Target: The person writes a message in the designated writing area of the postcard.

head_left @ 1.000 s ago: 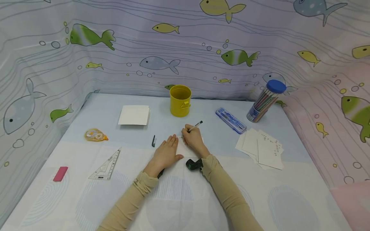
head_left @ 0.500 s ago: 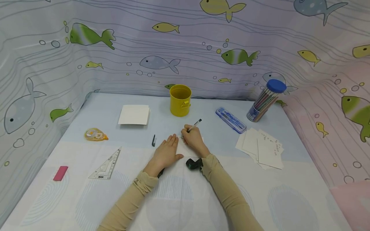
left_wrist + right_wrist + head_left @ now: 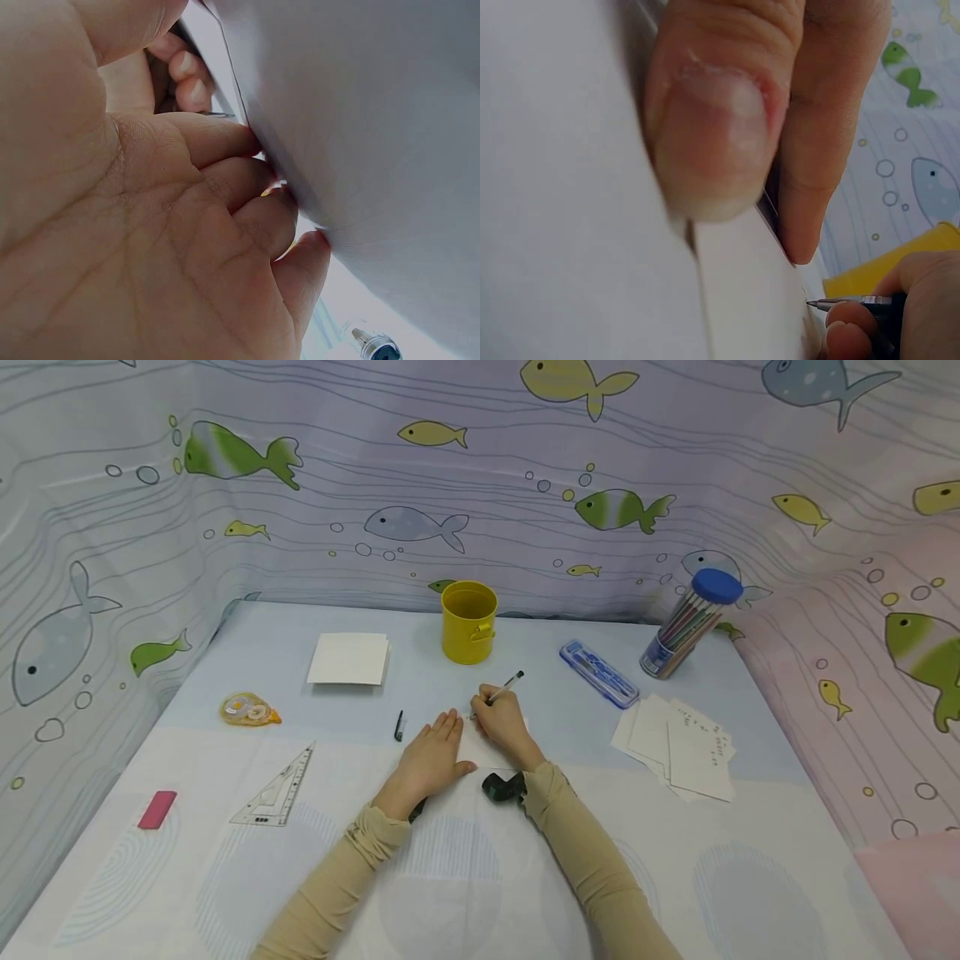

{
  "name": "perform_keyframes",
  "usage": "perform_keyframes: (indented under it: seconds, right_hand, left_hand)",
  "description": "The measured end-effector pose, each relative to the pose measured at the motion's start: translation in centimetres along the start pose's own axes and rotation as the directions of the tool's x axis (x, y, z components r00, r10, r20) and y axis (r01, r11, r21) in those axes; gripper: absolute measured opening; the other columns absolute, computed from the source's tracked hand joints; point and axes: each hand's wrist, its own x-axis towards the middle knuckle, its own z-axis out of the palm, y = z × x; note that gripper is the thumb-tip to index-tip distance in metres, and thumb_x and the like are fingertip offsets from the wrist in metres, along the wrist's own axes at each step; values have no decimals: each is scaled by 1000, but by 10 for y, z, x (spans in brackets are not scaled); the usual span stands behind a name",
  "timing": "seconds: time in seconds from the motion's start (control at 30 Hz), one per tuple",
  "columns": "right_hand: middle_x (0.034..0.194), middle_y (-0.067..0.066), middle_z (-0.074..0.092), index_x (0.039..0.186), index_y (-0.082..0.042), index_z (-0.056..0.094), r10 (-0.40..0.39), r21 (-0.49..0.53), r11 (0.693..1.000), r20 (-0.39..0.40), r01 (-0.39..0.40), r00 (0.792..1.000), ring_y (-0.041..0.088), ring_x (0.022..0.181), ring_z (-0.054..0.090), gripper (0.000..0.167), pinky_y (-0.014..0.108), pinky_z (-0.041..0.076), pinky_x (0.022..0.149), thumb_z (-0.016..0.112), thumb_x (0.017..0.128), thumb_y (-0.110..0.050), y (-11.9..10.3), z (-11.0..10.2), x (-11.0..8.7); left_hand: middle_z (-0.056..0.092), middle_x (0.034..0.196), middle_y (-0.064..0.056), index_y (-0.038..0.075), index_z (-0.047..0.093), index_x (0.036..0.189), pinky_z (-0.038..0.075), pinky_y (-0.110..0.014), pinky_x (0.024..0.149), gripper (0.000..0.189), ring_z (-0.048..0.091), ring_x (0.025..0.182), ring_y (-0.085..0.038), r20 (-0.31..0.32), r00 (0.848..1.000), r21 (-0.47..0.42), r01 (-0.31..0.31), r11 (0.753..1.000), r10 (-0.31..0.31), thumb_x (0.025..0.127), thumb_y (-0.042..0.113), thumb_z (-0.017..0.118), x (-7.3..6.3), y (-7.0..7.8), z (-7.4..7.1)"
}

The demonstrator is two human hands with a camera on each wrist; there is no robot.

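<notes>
R grip point(image 3: 498, 718) low on pen point(image 3: 512, 682), paper point(image 3: 477, 748) undr

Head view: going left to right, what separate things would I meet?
Pink rectangular block, yellow plastic correction tape, white paper stack, black plastic pen cap, right hand holding black-ended pen, blue plastic case, clear blue-lidded jar.

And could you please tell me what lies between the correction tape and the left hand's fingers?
In the head view, a black pen cap lies on the tablecloth there, nearer the left hand than the correction tape.
</notes>
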Motion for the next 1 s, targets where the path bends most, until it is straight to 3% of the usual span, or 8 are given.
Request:
perform_keyframes:
  seconds: [0.57,0.83,1.0]
  right_hand:
    - [44,-3,46,60,-12,44,-19,-1,1000,23,19,1000,9,38,41,33,19,26,36,51,92,-15,0,-1,0]
    - [43,-4,42,58,-14,40,-7,-5,1000,0,7,1000,9,37,39,33,20,25,37,49,89,-11,-2,-2,0]
    - [43,-4,42,57,-14,37,-41,30,999,-37,42,998,9,37,39,34,19,25,37,49,89,-9,0,-2,-1]
  left_hand:
    - [24,158,-23,-7,29,149,25,-51,119,79,22,149,-34,-7,1000,12,-9,1000,9,94,43,59,1,-2,2]
    - [24,158,-23,-7,30,148,25,-51,119,78,22,148,-35,-17,1000,-3,-13,1000,13,94,42,59,0,0,-1]
    - [24,158,-23,-7,30,148,25,-51,119,78,22,148,-35,-13,1000,1,-8,1000,8,94,42,59,-1,1,-1]
